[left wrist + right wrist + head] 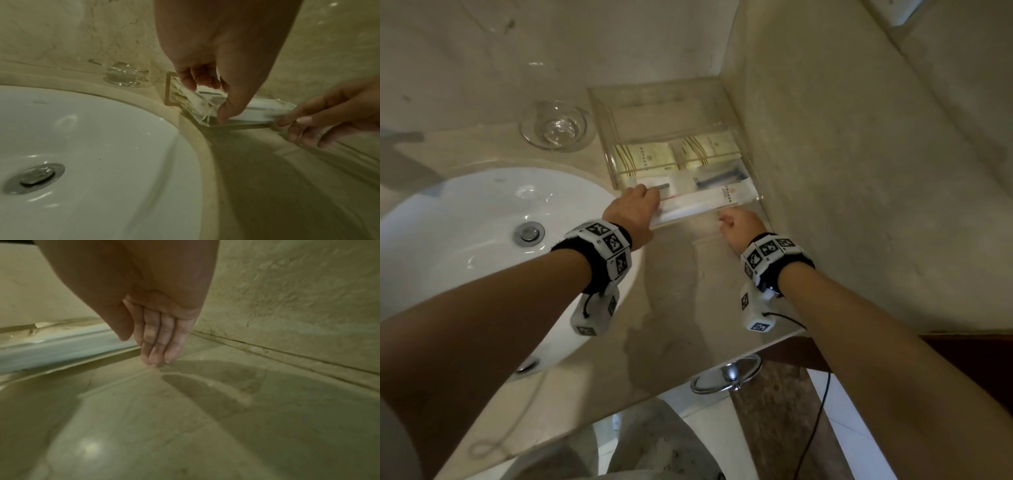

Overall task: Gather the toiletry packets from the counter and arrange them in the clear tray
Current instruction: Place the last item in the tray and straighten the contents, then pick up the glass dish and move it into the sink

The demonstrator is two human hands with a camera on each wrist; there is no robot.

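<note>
From above, the clear tray (pixel 616 161) sits tucked into the corner of the desk (pixel 688 308) at about one o'clock, the packets (pixel 650 159) already inside it.

From the left wrist, the left hand (pixel 216 68) pinches the long white packet (pixel 261 108), probably to square it against the front wall.

From the right wrist, the right hand (pixel 160 331) holds nothing, its fingers (pixel 156 350) straight, tips down on what may be the tray's near edge, seemingly steadying it.
</note>
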